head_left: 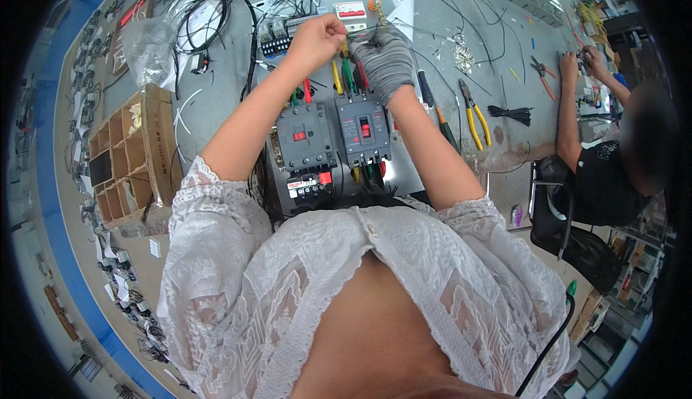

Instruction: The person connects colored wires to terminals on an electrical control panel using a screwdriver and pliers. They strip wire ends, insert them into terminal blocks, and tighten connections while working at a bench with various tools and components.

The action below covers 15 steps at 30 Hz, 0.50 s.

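Observation:
Over the far end of a metal mounting plate (pixel 404 175), my bare left hand (pixel 317 42) has thumb and fingertips pinched together on a thin black wire (pixel 359 33). Close beside it, my right hand (pixel 383 56), in a grey striped glove, has its fingers curled round the same wire; the fingertips are partly hidden. Below the hands stand two grey circuit breakers, the left one (pixel 303 138) and the right one (pixel 364 126), each with a red switch. Yellow, green and red wires (pixel 337 78) rise from the right breaker. A small white breaker (pixel 351 11) lies beyond my hands.
Yellow-handled pliers (pixel 476 121), screwdrivers (pixel 440 114) and black cable ties (pixel 509 114) lie to the right. A divided cardboard box (pixel 137 157) stands left, near coiled black cable (pixel 205 20). At far right, another person (pixel 605 161) works at the same table.

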Available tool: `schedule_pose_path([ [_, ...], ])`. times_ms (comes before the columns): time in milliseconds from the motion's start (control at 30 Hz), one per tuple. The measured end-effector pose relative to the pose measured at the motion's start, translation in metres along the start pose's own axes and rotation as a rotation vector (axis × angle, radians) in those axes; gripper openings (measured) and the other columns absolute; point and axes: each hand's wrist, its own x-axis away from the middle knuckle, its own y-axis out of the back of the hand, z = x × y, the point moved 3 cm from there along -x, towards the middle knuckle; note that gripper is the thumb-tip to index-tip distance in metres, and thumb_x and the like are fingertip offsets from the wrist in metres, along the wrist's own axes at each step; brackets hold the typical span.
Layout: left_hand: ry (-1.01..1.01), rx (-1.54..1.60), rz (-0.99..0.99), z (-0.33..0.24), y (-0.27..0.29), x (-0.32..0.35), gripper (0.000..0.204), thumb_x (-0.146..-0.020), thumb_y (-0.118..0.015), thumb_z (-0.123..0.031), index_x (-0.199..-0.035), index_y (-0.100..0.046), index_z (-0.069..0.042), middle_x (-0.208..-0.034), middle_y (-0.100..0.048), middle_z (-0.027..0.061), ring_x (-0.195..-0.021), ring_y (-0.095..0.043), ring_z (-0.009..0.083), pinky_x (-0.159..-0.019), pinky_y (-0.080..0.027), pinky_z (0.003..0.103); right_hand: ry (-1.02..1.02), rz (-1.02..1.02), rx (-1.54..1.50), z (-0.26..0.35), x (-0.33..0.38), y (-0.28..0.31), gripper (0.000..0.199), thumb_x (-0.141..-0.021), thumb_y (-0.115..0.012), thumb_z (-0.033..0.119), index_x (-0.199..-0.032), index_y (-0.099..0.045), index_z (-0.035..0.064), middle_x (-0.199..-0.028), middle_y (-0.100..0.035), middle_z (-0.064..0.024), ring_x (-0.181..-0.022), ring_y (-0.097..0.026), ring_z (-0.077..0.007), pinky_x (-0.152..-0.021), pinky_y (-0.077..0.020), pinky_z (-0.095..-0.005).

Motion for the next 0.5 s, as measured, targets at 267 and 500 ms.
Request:
schedule_pose_path([
  [267,-0.042,0.018,0.046,0.016,0.000,-0.008,0.007,-0.085,-0.061,0.000,-0.092,-0.062,-0.001,-0.079,-0.064,0.0005,-0.071,-0.059,0.0058,-0.064,-0.048,0.021,0.155,0.271,0.488,0.029,0.011,-0.020,0.021,-0.087,-0.057,0.026,-0.094,-0.062,0.0074,-0.087,-0.065,-0.0145,-0.078,-0.063,-0.0343,-0.071,-0.0498,-0.0457],
  [500,0.111,0.244,0.111,0.007,0.000,-0.003,0.008,-0.089,-0.060,-0.004,-0.096,-0.063,-0.002,-0.080,-0.064,-0.0001,-0.071,-0.060,0.0062,-0.066,-0.050,0.021,-0.010,0.180,0.443,0.017,-0.007,0.027,0.021,-0.084,-0.064,0.024,-0.099,-0.066,0.0097,-0.092,-0.066,-0.0165,-0.085,-0.063,-0.0342,-0.079,-0.0498,-0.0429],
])
